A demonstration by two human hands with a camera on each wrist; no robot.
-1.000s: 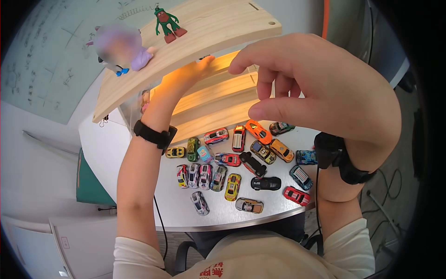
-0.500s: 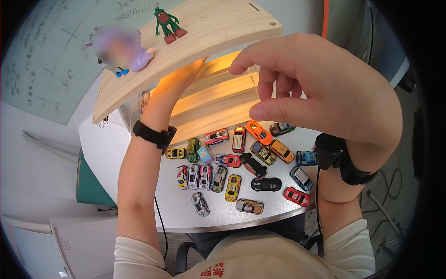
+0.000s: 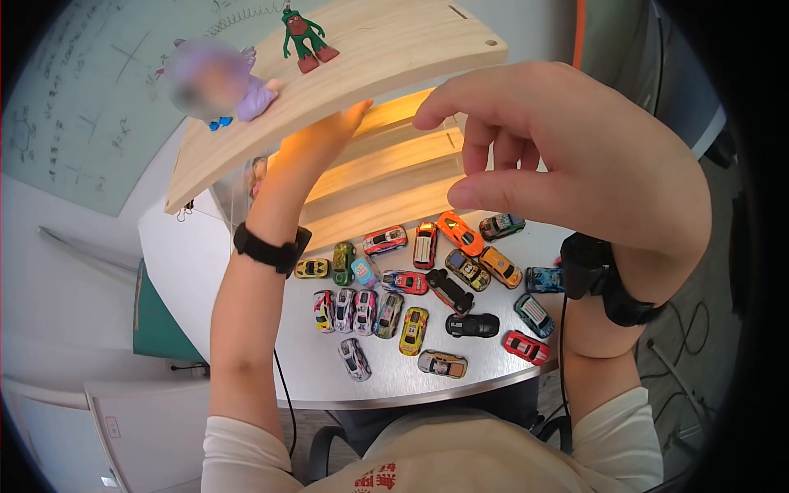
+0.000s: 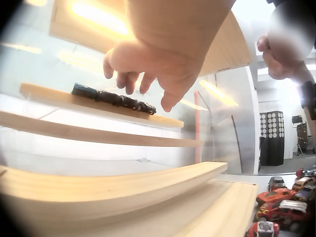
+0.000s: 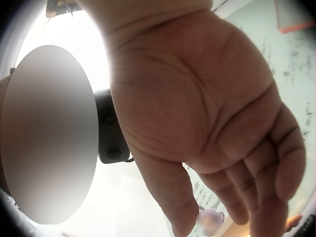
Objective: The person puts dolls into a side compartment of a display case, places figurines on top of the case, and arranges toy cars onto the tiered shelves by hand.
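My left hand (image 3: 329,135) reaches under the top board (image 3: 394,70) of a wooden display case with clear walls. In the left wrist view the left hand (image 4: 158,64) has loosely bent fingers, nothing visible between them. They overlap the back shelf, close to a row of dark toy cars (image 4: 116,98) on it. My right hand (image 3: 542,156) hangs in the air in front of the case, thumb apart from the bent fingers. The right wrist view shows the right hand's bare palm (image 5: 197,108). Many toy cars, among them an orange car (image 3: 460,234), lie on the table below.
Stepped wooden shelves (image 3: 394,168) fill the lower case. On top stand a green and red figure (image 3: 306,41) and a purple figure (image 3: 259,99). A red car (image 3: 526,347) lies near the table's front right edge. A whiteboard (image 3: 74,115) is behind.
The left hand slips farther behind the top board, then its fingers show again. A small dark thing seen by its fingertips a second ago is out of sight. The right hand stays put.
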